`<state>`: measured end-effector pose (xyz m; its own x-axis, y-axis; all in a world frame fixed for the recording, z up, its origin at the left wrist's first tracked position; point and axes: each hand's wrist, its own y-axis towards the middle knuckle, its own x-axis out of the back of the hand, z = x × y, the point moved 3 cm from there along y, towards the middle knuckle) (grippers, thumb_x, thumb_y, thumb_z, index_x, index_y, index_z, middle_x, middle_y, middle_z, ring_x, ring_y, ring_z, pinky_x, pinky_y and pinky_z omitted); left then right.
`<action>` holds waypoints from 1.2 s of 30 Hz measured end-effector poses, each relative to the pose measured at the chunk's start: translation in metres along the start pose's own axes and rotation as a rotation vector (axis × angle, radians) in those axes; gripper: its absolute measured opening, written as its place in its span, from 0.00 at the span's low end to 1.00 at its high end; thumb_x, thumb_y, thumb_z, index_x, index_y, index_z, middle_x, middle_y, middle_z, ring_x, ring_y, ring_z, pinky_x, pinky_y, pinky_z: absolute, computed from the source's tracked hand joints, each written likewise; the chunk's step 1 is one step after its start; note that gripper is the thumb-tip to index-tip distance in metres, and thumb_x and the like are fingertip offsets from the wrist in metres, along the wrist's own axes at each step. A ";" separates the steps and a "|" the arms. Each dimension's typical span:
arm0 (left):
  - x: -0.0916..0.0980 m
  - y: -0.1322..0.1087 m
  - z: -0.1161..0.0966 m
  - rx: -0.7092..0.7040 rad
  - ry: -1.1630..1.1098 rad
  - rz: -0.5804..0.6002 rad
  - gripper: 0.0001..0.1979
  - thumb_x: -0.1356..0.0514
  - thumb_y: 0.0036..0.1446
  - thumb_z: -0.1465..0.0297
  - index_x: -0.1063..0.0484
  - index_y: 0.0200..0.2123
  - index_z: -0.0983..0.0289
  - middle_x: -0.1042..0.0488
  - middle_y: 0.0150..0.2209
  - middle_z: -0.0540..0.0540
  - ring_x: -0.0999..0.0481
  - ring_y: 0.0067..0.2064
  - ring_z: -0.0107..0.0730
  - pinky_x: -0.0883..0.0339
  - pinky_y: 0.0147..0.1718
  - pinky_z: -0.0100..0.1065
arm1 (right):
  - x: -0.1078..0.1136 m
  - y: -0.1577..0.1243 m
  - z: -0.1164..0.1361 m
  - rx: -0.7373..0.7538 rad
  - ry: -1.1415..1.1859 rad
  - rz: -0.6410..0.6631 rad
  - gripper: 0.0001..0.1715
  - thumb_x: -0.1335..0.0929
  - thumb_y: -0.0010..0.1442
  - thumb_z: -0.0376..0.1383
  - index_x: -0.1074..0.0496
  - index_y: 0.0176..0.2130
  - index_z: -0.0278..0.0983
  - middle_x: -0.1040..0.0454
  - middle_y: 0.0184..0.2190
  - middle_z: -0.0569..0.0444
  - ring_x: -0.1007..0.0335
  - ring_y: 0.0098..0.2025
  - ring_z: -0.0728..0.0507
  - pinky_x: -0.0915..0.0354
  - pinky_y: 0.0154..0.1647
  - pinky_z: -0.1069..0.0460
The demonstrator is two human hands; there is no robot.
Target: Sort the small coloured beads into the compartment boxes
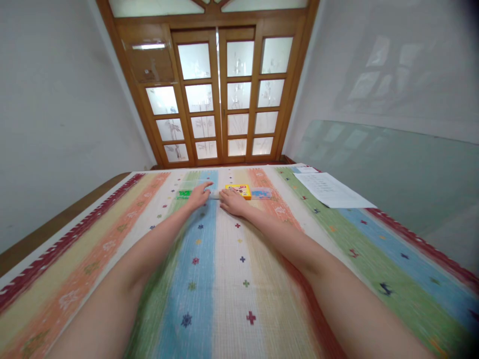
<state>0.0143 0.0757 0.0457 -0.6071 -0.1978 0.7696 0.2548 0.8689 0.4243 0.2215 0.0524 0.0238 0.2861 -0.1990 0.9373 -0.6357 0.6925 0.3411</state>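
Both arms reach forward over the tablecloth. My left hand (pixel 200 196) has its thumb and fingers apart, close to a clear pack of green pieces (pixel 184 194) on its left. My right hand (pixel 232 203) lies palm down with its fingers stretched out, against the left front of a yellow box (pixel 244 191) with printing on it. A small whitish, see-through item (pixel 214 194) shows between the two hands; its kind is too small to tell. Right of the box is a clear pack of blue pieces (pixel 262 193). What lies beneath my palms is hidden.
A striped tablecloth (pixel 228 269) covers the table. White paper sheets (pixel 333 190) lie at its right side. A glass panel (pixel 396 164) leans by the right wall. Wooden doors with glass panes (pixel 220 94) stand beyond the far edge.
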 end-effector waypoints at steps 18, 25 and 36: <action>0.056 0.000 0.064 0.019 0.420 0.076 0.29 0.43 0.67 0.59 0.33 0.68 0.62 0.26 0.65 0.60 0.28 0.65 0.49 0.38 0.66 0.48 | -0.003 0.026 0.001 -0.090 -0.064 0.022 0.15 0.36 0.72 0.32 0.28 0.55 0.36 0.23 0.55 0.43 0.28 0.57 0.37 0.37 0.60 0.44; 0.052 -0.004 0.065 0.003 0.361 0.043 0.25 0.41 0.66 0.61 0.30 0.63 0.61 0.25 0.62 0.60 0.26 0.62 0.48 0.35 0.64 0.46 | -0.005 0.029 -0.013 -0.022 -0.052 0.026 0.21 0.39 0.75 0.33 0.28 0.62 0.40 0.25 0.59 0.43 0.29 0.58 0.38 0.37 0.61 0.47; 0.034 -0.022 0.059 -0.078 0.345 0.134 0.28 0.45 0.69 0.56 0.30 0.68 0.58 0.28 0.66 0.59 0.29 0.66 0.48 0.39 0.67 0.48 | -0.010 0.018 -0.018 -0.014 -0.069 0.027 0.25 0.40 0.76 0.40 0.32 0.68 0.41 0.31 0.66 0.41 0.33 0.65 0.35 0.41 0.67 0.41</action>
<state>-0.0563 0.0764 0.0345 -0.2781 -0.2373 0.9308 0.3795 0.8630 0.3334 0.2200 0.0792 0.0193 0.2188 -0.2273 0.9489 -0.6323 0.7077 0.3153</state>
